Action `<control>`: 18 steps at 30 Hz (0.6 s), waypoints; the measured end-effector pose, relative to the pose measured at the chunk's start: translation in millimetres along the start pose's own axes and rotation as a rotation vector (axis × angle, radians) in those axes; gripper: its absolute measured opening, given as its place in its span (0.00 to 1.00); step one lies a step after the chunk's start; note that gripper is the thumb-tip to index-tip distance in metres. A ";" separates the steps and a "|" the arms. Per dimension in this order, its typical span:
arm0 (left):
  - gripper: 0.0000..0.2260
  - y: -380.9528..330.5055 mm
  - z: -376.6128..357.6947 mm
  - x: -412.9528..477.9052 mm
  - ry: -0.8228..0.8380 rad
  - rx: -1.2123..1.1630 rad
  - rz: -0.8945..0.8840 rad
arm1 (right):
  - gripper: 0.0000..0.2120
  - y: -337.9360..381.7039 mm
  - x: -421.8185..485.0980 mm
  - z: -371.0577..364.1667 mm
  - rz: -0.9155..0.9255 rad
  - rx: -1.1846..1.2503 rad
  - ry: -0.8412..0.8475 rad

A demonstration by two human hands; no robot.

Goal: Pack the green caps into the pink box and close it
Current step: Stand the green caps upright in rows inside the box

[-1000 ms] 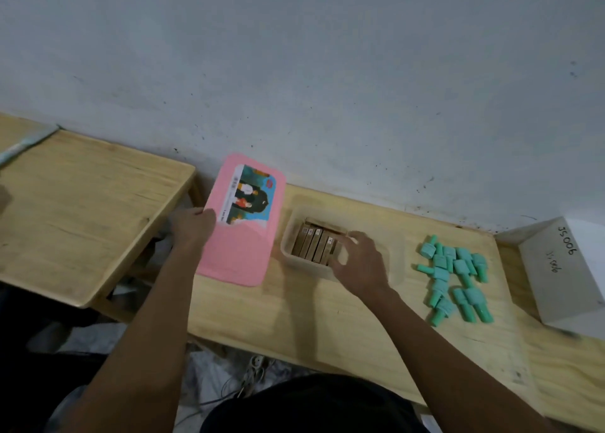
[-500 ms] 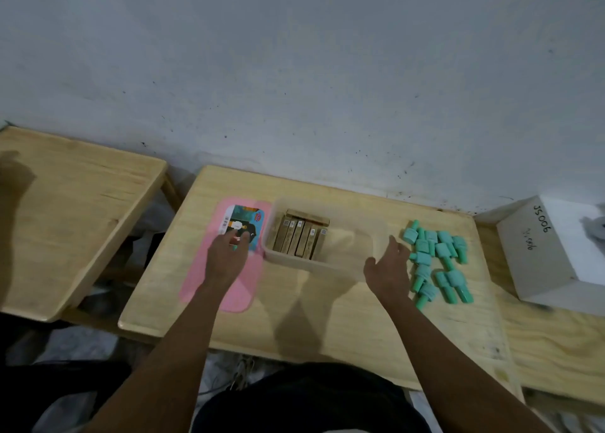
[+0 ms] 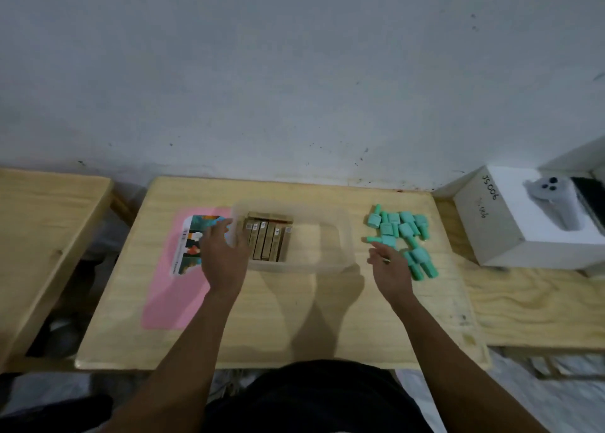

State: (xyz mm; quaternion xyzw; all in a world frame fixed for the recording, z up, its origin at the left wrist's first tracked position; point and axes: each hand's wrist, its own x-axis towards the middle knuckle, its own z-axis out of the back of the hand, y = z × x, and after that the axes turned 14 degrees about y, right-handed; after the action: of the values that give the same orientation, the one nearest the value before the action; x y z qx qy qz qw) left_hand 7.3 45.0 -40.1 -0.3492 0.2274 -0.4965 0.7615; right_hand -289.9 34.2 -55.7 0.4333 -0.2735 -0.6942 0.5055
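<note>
A light wooden table carries everything. Near its left edge lies the flat pink lid with a picture label, touching the open translucent plastic box near the back edge's middle — brown packets fill its left end. Loose green plastic caps cluster toward the right edge. The left hand, fingers spread, overlaps the box's left wall; the right hand, fingers loosely apart and holding nothing, is at the caps' near side.
</note>
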 end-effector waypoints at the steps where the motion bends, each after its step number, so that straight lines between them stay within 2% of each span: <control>1: 0.10 -15.5 -5.2 -1.6 0.003 -0.012 -0.097 | 0.14 -4.9 -1.4 8.9 -0.016 0.005 -0.040; 4: 0.06 -69.6 -28.9 -13.4 0.144 -0.074 -0.374 | 0.13 -23.9 -4.8 38.5 -0.065 -0.005 -0.157; 6: 0.06 -104.0 -52.8 -28.4 0.331 -0.087 -0.495 | 0.12 -35.3 -8.8 56.9 -0.111 -0.019 -0.227; 9: 0.08 -141.1 -99.8 -49.8 0.801 -0.013 -0.456 | 0.13 -53.9 -13.9 78.1 -0.198 -0.044 -0.278; 11: 0.12 -151.8 -131.7 -60.6 1.040 0.128 -0.389 | 0.13 -67.1 -13.3 90.1 -0.225 -0.081 -0.258; 13: 0.15 -154.1 -157.7 -68.0 1.120 0.305 -0.312 | 0.14 -79.5 -9.3 101.3 -0.241 -0.122 -0.193; 18: 0.21 -146.7 -195.4 -83.0 1.131 0.568 -0.192 | 0.16 -93.8 3.6 115.3 -0.284 -0.252 -0.055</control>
State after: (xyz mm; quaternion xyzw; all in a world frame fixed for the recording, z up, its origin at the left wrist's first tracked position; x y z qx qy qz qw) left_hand -249.3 22.6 -56.4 0.1632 0.4213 -0.7110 0.5389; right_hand -435.1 55.9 -78.8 0.3819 -0.1342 -0.7989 0.4449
